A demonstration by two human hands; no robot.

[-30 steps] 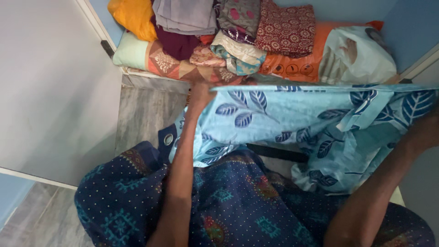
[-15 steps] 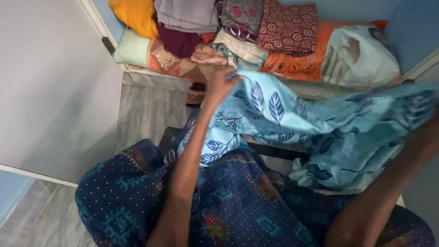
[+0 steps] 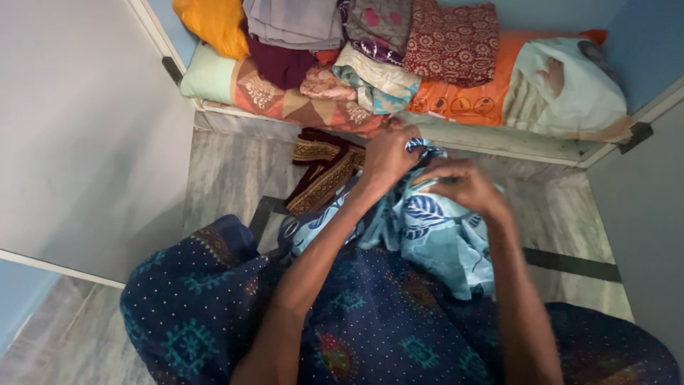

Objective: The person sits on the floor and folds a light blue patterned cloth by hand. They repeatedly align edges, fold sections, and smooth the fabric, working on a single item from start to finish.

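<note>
- Left hand (image 3: pixel 388 153): closed on the upper edge of the blue leaf-print cloth (image 3: pixel 434 239), fingers curled, gripping a bunched corner.
- Right hand (image 3: pixel 467 187): just beside the left, fingers pinched on the same cloth edge; the two hands nearly touch.
- Cloth: gathered between both hands and hanging down in folds against the person's dark dotted garment (image 3: pixel 370 314); a lower part with a metal eyelet lies near the left forearm.
- Step, as judged: a fold in hand. The two held edges are brought together, so the cloth hangs doubled below the hands.
- Next move, as judged: calls for matching the corners squarely, one hand taking both, the other free to smooth or catch the hanging fold. The loose lower part looks uneven and may need straightening.
- Floor (image 3: pixel 228 171): grey marble; a maroon cloth with gold border (image 3: pixel 324 167) lies on it, just beyond the left hand.
- Shelf (image 3: pixel 499 139): low, ahead of the hands; holds stacked folded clothes (image 3: pixel 377 43) on an orange patterned bundle, and a pale plastic bag (image 3: pixel 570 89) at the right end.
- White door panel (image 3: pixel 78 121) stands at left.
</note>
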